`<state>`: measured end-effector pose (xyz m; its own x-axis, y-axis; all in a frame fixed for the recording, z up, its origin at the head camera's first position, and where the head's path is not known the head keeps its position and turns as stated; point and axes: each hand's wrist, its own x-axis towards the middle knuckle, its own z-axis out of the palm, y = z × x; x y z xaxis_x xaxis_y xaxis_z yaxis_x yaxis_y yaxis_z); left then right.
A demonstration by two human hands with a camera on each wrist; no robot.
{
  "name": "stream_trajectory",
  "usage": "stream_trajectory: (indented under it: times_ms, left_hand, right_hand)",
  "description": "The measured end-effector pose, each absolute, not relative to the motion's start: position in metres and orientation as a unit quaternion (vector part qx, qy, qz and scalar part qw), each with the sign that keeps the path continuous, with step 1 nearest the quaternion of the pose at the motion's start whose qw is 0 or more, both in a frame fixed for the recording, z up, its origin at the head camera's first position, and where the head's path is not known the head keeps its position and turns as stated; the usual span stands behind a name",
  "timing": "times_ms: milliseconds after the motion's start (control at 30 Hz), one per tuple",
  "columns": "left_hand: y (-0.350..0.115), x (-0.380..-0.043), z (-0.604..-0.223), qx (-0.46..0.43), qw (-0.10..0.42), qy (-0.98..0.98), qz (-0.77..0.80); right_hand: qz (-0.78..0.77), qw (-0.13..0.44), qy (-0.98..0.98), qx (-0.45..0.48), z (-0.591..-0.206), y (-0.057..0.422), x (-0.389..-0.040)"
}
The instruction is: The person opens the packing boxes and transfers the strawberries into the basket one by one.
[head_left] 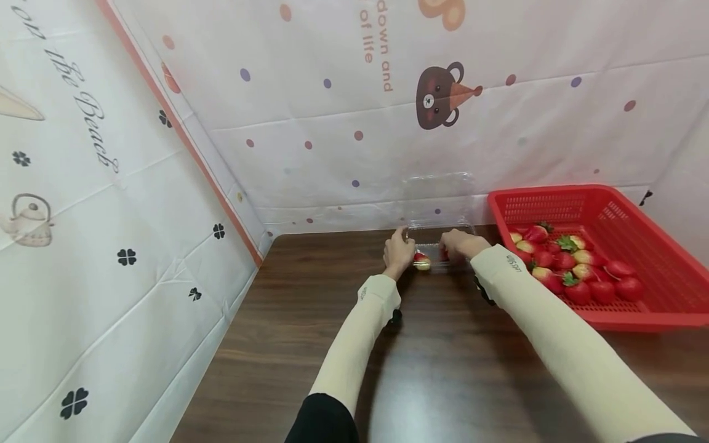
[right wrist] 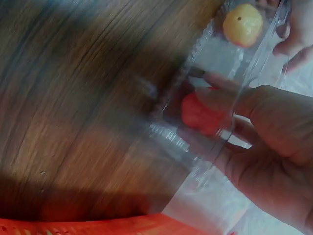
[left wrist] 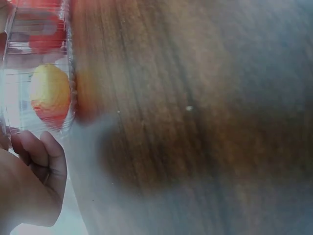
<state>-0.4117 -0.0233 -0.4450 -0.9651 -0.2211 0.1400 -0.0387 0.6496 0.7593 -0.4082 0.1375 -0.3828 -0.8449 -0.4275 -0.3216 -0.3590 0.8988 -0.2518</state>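
A clear plastic clamshell box [head_left: 440, 263] stands at the back of the table, its lid [head_left: 437, 187] raised against the wall cloth. At the box's left end my left hand [head_left: 399, 251] grips the wall with curled fingers. My right hand [head_left: 464, 243] reaches into the right end, where thumb and fingers pinch a red strawberry [right wrist: 201, 115] low inside the box. A yellow-and-red strawberry [left wrist: 51, 93] lies in the left end, close to my left hand. More red shows through the ribbed side in the left wrist view, partly hidden by fingers.
A red plastic basket [head_left: 670, 246] stands on the right, with several red and pale strawberries [head_left: 576, 264] in its left part. White printed cloth [head_left: 343, 111] hangs behind the table and along its left side. The table [head_left: 310, 320] has a dark wood-grain top.
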Motion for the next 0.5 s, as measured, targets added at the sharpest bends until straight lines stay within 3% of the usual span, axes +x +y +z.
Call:
stream_trajectory:
  times_ms: [500]
  left_hand:
    - [-0.014,-0.421,-0.439,0.111,0.092,-0.926,-0.350]
  right_hand:
    - [-0.107,0.190,0.949,-0.227,-0.369,0.149,-0.405]
